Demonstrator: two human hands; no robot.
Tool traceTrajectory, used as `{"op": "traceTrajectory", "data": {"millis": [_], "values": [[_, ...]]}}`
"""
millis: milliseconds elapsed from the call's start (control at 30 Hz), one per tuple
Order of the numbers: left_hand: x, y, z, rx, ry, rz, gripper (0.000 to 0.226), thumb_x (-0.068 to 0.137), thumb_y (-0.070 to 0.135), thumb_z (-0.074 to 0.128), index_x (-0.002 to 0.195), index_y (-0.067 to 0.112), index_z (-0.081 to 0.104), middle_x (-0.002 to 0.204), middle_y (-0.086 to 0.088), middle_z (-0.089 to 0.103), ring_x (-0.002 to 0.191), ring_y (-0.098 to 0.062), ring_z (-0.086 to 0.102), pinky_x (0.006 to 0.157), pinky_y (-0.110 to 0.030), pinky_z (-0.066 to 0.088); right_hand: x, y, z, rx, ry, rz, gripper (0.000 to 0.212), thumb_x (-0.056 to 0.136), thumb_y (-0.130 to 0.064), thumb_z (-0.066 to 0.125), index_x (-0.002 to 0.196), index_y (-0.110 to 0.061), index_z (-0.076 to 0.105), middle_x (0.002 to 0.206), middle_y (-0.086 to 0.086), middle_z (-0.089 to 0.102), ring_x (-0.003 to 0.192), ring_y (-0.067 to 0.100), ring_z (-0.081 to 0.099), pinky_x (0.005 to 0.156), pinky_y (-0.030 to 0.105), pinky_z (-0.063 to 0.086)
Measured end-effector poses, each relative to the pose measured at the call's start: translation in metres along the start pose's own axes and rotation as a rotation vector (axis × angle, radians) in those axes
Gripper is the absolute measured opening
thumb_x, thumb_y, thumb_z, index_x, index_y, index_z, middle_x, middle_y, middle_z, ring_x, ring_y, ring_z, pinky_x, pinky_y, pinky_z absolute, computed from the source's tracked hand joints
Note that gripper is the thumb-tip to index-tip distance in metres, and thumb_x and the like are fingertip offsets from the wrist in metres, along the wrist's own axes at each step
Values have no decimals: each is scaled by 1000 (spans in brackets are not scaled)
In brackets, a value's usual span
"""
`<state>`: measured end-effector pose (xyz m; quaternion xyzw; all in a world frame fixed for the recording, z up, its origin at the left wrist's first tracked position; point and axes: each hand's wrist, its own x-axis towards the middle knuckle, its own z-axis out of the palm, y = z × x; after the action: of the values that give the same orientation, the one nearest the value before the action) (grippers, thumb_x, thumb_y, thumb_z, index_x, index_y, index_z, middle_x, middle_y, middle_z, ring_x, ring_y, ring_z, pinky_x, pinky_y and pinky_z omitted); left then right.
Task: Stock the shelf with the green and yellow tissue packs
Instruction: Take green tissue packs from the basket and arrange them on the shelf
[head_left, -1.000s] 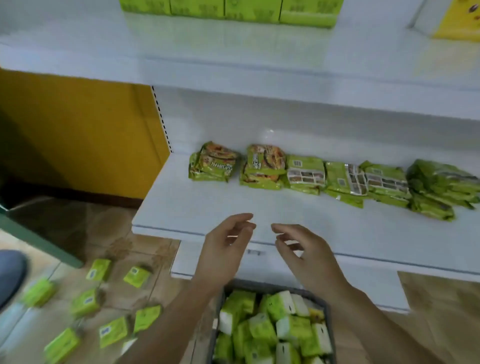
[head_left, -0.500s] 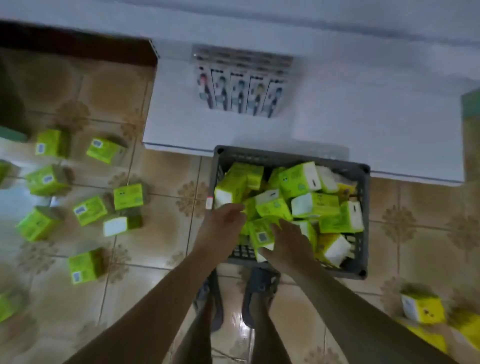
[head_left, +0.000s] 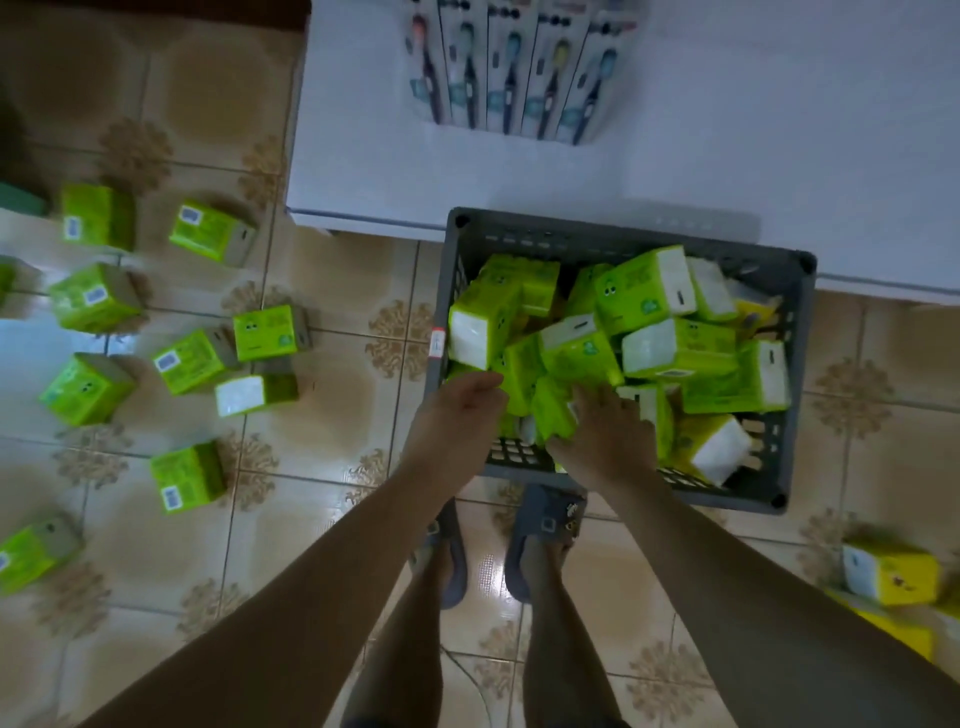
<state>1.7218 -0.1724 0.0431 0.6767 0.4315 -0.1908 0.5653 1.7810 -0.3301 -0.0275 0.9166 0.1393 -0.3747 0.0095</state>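
Change vs 1 s ago: grips were up at a higher shelf edge, now both are down in the grey crate (head_left: 623, 239). The left grip (head_left: 457, 410) curls into the near-left corner among the green tissue packs (head_left: 644, 291), fingertips hidden, so can't tell if it holds one; the right grip (head_left: 608, 431) lies spread on a green pack (head_left: 553, 415) beside it. Crate sits at the front edge of the white bottom shelf (head_left: 779, 156), which has toothbrush packs (head_left: 511, 67) at the back and bare board to their right; on the tiled floor (head_left: 337, 519), loose green packs (head_left: 192, 358) lie left, yellow packs (head_left: 893, 574) far right, feet (head_left: 540, 545) just behind the crate.
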Motion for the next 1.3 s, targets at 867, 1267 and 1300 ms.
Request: {"op": "traceTrajectory", "data": {"millis": [867,1267,1300], "values": [[-419,430,-192,-297,-33,1074,18,92,9,56,102,15,70,92,3,75,86,-4,68,80,-14,51,-467,-5,-540,1106,485,-752,60,53,-35,85,109,-41,64,97,-17,73,89,4,69,64,11,49],[-410,558,-211,10,213,1191,18,91,32,60,107,33,67,106,13,69,101,-4,63,92,-26,47,-458,9,-684,844,863,-832,44,80,-28,73,115,-48,56,105,-26,65,92,-8,62,68,5,44],[-403,571,-213,41,230,1195,20,91,32,60,110,32,66,107,14,68,101,-2,62,89,-23,46,-449,8,-695,782,892,-801,46,80,-32,73,119,-48,54,108,-27,62,93,-9,60,68,5,43]]}}
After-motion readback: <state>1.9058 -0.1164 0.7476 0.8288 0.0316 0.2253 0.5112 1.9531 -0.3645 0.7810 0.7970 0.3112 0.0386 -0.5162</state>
